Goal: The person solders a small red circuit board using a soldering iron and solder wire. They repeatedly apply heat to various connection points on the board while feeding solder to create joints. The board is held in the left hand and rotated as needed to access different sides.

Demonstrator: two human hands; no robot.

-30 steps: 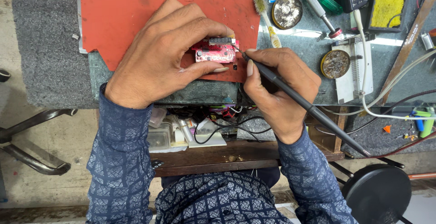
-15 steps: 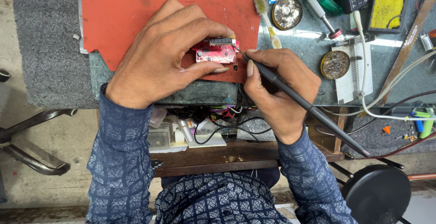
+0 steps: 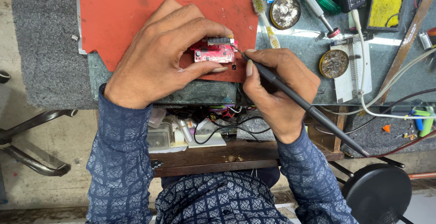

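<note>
Left hand (image 3: 168,54) clamped over small red circuit board (image 3: 213,52), index finger on its top edge, thumb along its lower edge; right hand (image 3: 277,90) closed pen-style round black soldering iron (image 3: 299,101), tip touching board's right end. Board flat on red mat (image 3: 127,6), near mat's lower right corner. Mat spread on grey felt-covered bench (image 3: 41,47); wooden shelf (image 3: 218,153) below bench edge, crowded with wires and small clear boxes; bare concrete floor, black round stool seat (image 3: 377,192) lower right, metal chair legs at left. Count: one board, one iron, one mat, two round tins (image 3: 285,11) with grey residue, one toothbrush (image 3: 263,17), one green-handled screwdriver (image 3: 324,1), one yellow sponge (image 3: 383,7) in a black tray, one white cable (image 3: 363,69). Against half a second ago: no visible change, both hands, board and iron tip in same places, same grips
</note>
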